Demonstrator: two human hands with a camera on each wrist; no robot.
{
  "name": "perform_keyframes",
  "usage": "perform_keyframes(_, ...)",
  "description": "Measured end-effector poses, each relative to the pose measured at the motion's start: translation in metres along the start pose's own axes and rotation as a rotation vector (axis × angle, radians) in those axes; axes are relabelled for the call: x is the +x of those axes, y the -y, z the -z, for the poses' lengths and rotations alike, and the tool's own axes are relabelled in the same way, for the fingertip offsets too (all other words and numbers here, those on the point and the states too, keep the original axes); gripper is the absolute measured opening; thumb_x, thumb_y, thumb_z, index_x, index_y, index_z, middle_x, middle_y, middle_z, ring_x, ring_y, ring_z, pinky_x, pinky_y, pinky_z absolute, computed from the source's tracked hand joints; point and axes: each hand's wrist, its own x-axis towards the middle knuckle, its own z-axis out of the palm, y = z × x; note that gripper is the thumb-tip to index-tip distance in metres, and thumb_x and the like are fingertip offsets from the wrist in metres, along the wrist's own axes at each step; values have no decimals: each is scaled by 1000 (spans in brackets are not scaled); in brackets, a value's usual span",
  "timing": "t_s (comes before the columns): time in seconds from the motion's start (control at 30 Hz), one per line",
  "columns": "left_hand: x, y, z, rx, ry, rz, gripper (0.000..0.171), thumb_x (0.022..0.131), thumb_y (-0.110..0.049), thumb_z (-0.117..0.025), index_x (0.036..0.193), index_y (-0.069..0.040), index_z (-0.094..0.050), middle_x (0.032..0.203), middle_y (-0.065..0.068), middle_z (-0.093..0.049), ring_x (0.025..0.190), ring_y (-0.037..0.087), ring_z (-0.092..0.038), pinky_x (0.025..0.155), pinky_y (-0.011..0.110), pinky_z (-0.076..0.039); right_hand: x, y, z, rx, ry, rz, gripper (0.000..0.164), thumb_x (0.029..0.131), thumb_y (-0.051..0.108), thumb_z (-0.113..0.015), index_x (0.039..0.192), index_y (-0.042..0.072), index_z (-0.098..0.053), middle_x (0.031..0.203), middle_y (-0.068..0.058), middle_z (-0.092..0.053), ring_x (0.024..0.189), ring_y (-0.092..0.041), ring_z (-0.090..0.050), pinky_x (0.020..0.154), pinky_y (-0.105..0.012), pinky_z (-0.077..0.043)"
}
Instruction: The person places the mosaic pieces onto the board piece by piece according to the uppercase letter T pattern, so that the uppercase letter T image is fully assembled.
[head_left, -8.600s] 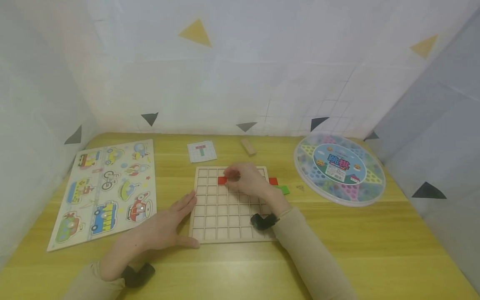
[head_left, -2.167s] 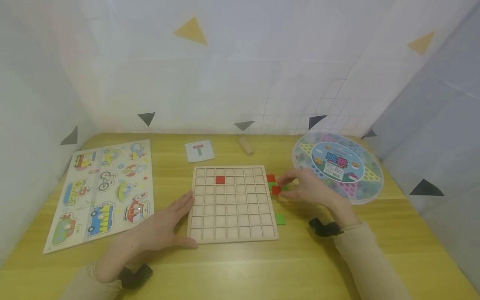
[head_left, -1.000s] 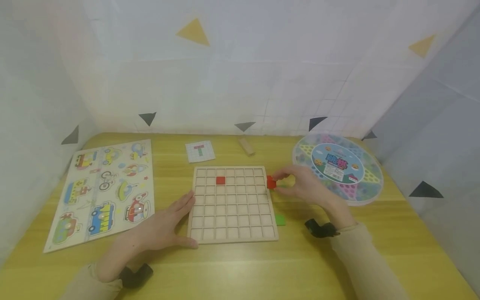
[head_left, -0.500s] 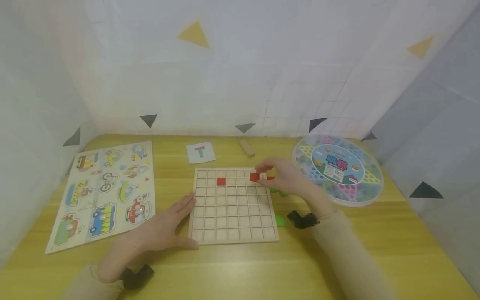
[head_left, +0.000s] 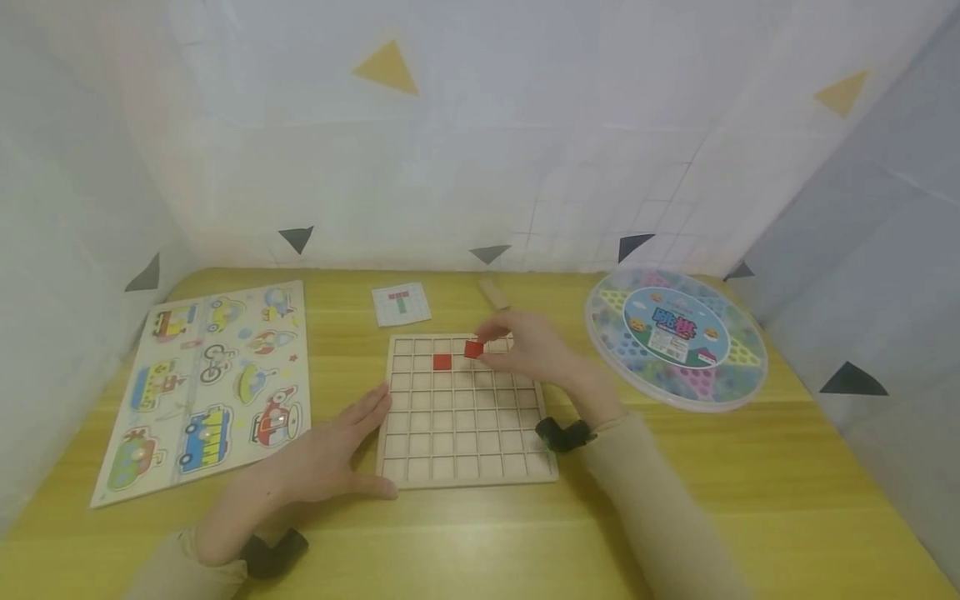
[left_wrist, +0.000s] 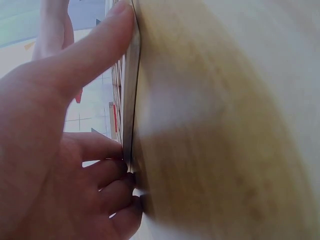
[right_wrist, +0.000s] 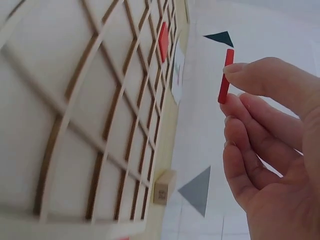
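A square wooden grid board [head_left: 453, 421] lies on the table, with one red square tile [head_left: 442, 362] set in a cell of its second row from the back. My right hand [head_left: 528, 354] pinches another red square tile [head_left: 473, 349] between thumb and fingers. In the right wrist view this held tile [right_wrist: 226, 77] is seen edge-on, raised above the grid. At the board's left side, my left hand [head_left: 322, 454] touches the edge with its fingertips, its thumb by the near corner. The left wrist view shows the thumb [left_wrist: 100, 45] against the rim.
A paper card [head_left: 401, 304] printed with a red and green T lies behind the board, near a small wooden block [head_left: 493, 293]. To the left is a vehicle peg puzzle [head_left: 180, 400]; at right, a round Chinese checkers box [head_left: 675, 337]. White cloth walls surround the table.
Earlier, my right hand left one red tile in the grid, then picked up another right of the board. It has now carried that tile leftward over the back rows. My left hand stayed put.
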Motion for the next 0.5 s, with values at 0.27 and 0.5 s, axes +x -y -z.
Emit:
perform_keyframes(0.27, -1, 0, 1, 0, 4, -1, 117, 75, -73, -70, 160, -10, -19, 169, 4, -6, 153, 34, -16, 118, 54, -29, 7, 8, -8, 62, 2, 21, 36, 84, 13, -80, 116, 1, -70, 115, -7, -72, 108, -23, -67, 98, -42, -53)
perform_keyframes(0.5, -1, -1, 1, 2, 4, -4, 117, 75, -72, -71, 160, -10, -19, 169, 5, -6, 153, 34, -16, 118, 54, -30, 7, 9, -12, 96, -10, -3, 35, 82, 9, -81, 115, 2, -70, 113, -8, -73, 106, -25, -66, 98, -44, -53)
